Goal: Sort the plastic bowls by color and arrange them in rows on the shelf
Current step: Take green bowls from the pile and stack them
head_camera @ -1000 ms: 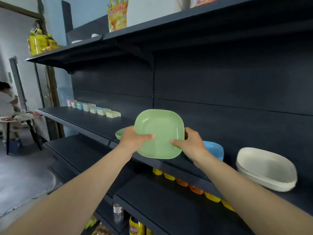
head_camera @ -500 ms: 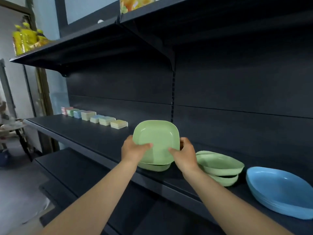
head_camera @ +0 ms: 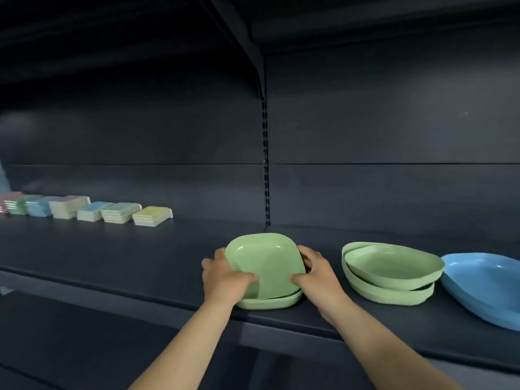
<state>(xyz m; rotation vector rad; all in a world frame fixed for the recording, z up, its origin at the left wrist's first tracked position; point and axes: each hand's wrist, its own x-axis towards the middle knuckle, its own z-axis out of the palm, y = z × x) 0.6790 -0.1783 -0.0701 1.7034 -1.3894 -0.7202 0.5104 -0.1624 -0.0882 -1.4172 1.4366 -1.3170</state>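
My left hand [head_camera: 225,277] and right hand [head_camera: 318,273] grip the top green bowl [head_camera: 267,263] by its opposite edges, thumbs curled over the rim into the hollow, fingers wrapped behind. It tilts toward me, its near edge sitting in a second green bowl [head_camera: 270,302] on the dark shelf [head_camera: 112,263]. Just to the right sit two stacked green bowls [head_camera: 391,274], then a blue bowl [head_camera: 484,282]
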